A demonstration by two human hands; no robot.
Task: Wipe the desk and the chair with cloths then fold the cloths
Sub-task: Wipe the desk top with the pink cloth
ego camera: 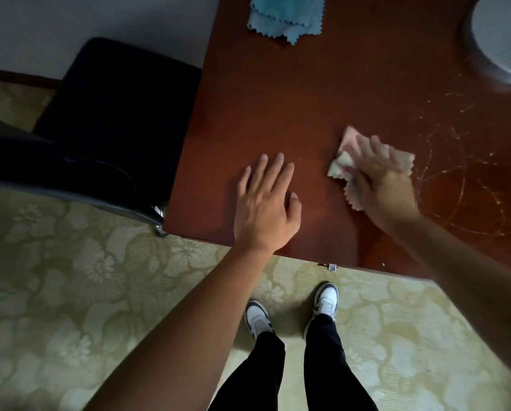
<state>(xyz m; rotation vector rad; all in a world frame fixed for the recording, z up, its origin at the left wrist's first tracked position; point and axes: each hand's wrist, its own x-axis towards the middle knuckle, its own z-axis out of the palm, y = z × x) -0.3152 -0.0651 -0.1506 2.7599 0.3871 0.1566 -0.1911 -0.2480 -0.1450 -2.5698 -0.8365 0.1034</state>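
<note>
A: Seen from above, right hand [380,176] flat on pink cloth [367,166], pressing it to the brown table [292,99]. Blurred, so exact lie of each finger hard to tell; fingers look spread and straight over the cloth, not curled round it.

B: And the left hand [263,203]?

A: Palm down on bare table, just left of the cloth and apart from it. Fingers straight, slightly fanned, holding nothing. Probably bracing.

B: Other cloth?

A: Blue cloth [287,16], loosely folded, at the far edge of the table, well apart from both hands. Untouched. Black chair [115,114] beside the table's left edge. Pale round object [500,40] at far right corner, cut off by the frame.

B: Stage of the job?

A: Table wiping, by the look of it. Pale scratch-like marks [461,173] just right of the cloth. Chair and folding judged not yet done.

B: Handling?

A: Thin, soft, light, zigzag-edged. Likely to bunch or slide under a loose palm, so flat pressure across the middle for wiping. For folding, best pinched at two corners and lifted so it hangs free; limp enough to need smoothing on the table after each fold.
</note>
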